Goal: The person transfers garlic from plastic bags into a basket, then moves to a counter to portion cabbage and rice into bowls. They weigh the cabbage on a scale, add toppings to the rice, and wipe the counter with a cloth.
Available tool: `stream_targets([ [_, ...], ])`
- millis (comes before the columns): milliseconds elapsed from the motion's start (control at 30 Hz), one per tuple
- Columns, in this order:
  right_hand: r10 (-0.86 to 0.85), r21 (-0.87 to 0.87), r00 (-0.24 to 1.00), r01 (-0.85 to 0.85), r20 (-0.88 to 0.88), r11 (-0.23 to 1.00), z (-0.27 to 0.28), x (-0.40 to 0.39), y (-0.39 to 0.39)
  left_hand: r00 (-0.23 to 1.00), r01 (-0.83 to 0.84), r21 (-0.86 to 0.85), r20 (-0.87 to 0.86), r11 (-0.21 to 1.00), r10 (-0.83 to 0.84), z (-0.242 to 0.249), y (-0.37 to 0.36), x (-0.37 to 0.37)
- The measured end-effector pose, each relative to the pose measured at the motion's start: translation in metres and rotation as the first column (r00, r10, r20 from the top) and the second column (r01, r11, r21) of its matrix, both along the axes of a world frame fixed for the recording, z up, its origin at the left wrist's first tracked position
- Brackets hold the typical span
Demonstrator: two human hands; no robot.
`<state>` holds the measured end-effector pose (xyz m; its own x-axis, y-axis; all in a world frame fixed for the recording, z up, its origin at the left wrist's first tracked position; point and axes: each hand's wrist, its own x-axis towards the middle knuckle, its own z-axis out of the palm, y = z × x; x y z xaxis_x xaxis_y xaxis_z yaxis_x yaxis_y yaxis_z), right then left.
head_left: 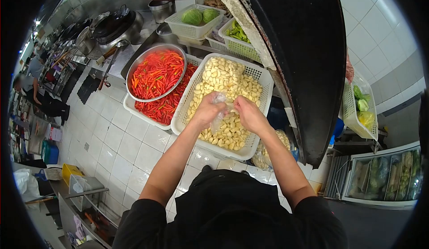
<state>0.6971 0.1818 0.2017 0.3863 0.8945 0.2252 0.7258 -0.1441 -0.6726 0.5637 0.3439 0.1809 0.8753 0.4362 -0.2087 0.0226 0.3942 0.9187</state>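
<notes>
A white perforated basket holds many peeled garlic cloves. Over its middle, my left hand is closed on a clear plastic bag. My right hand is closed just beside it, its fingers pinching the bag's twisted end. At the far side of the basket lies a heap of cloves, which may be inside a clear bag. To the left, a steel bowl of red chilies rests on a white basket with more red chilies.
Behind stand baskets with cabbages and green peppers. A large black curved panel rises at the right. Woks are at the upper left. A person stands at the far left. A glass-topped cooler is at the lower right.
</notes>
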Motion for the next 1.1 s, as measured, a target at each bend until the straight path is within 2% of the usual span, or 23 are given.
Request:
stream_targets([
  [100, -0.046, -0.036, 0.999, 0.045, -0.006, 0.998, -0.004, 0.001, -0.002, 0.996, 0.087, -0.012, -0.011, 0.996, -0.087, -0.004, 0.007, -0.004],
  [133, -0.071, 0.018, 0.997, 0.071, 0.033, 0.997, -0.007, 0.002, -0.002, 0.996, 0.088, -0.013, -0.011, 0.996, -0.089, -0.005, 0.004, -0.003],
  [200, -0.097, 0.072, 0.993, 0.092, 0.068, 0.993, 0.0, -0.002, -0.002, 0.991, 0.119, 0.226, -0.085, 0.967, -0.102, 0.008, -0.009, -0.006],
  [233, -0.082, 0.044, 0.995, 0.085, -0.056, 0.995, 0.004, -0.003, -0.004, 0.991, 0.119, 0.226, -0.087, 0.967, -0.101, 0.007, -0.01, -0.005],
  [267, -0.07, 0.016, 0.981, 0.074, -0.18, 0.997, 0.013, -0.006, -0.006, 0.986, 0.123, 0.311, -0.148, 0.942, -0.08, 0.004, -0.01, -0.004],
  [300, -0.069, 0.018, 0.982, 0.073, -0.179, 0.997, 0.021, -0.007, -0.006, 0.978, 0.13, 0.396, -0.205, 0.909, -0.051, 0.004, -0.01, -0.002],
  [367, -0.129, -0.065, 0.944, 0.114, -0.304, 0.991, 0.032, -0.012, -0.006, 0.976, 0.13, 0.371, -0.212, 0.92, -0.052, 0.008, -0.013, 0.002],
  [467, -0.162, -0.136, 0.927, 0.122, -0.338, 0.983, 0.014, 0.001, -0.003, 0.965, 0.126, 0.337, -0.261, 0.933, -0.036, 0.025, -0.022, 0.002],
  [533, -0.124, -0.094, 0.922, 0.096, -0.366, 0.991, 0.003, 0.012, 0.002, 0.953, 0.115, 0.332, -0.303, 0.936, -0.01, 0.023, -0.018, 0.002],
  [600, -0.096, -0.055, 0.914, 0.08, -0.395, 0.995, 0.003, 0.012, -0.001, 0.98, 0.125, 0.182, -0.176, 0.975, -0.093, 0.013, -0.011, 0.004],
  [700, -0.128, -0.11, 0.867, 0.085, -0.482, 0.99, 0.002, 0.011, 0.004, 0.982, 0.145, 0.196, -0.15, 0.97, -0.116, 0.017, -0.016, 0.002],
  [733, -0.141, -0.108, 0.883, 0.103, -0.447, 0.989, -0.003, 0.01, 0.005, 0.981, 0.143, 0.194, -0.161, 0.971, -0.113, 0.013, -0.018, 0.001],
  [800, -0.143, -0.093, 0.9, 0.114, -0.411, 0.989, -0.006, 0.011, 0.009, 0.948, 0.263, 0.378, -0.273, 0.888, -0.165, 0.006, -0.014, 0.006],
  [900, -0.159, -0.11, 0.928, 0.129, -0.336, 0.985, -0.006, 0.004, 0.007, 0.935, 0.235, 0.359, -0.336, 0.903, -0.11, 0.003, -0.012, 0.011],
  [967, -0.135, -0.034, 0.978, 0.131, -0.158, 0.991, -0.005, -0.002, 0.005, 0.925, 0.222, 0.365, -0.372, 0.904, -0.077, 0.015, -0.018, 0.013],
  [1033, -0.129, -0.009, 0.973, 0.13, -0.19, 0.991, -0.007, -0.001, 0.005, 0.911, 0.194, 0.389, -0.412, 0.9, -0.018, 0.015, -0.018, 0.013],
  [1100, -0.107, 0.025, 0.969, 0.116, -0.225, 0.993, 0.001, -0.006, 0.011, 0.983, 0.003, 0.736, -0.127, 0.677, 0.134, -0.004, -0.018, 0.018],
])
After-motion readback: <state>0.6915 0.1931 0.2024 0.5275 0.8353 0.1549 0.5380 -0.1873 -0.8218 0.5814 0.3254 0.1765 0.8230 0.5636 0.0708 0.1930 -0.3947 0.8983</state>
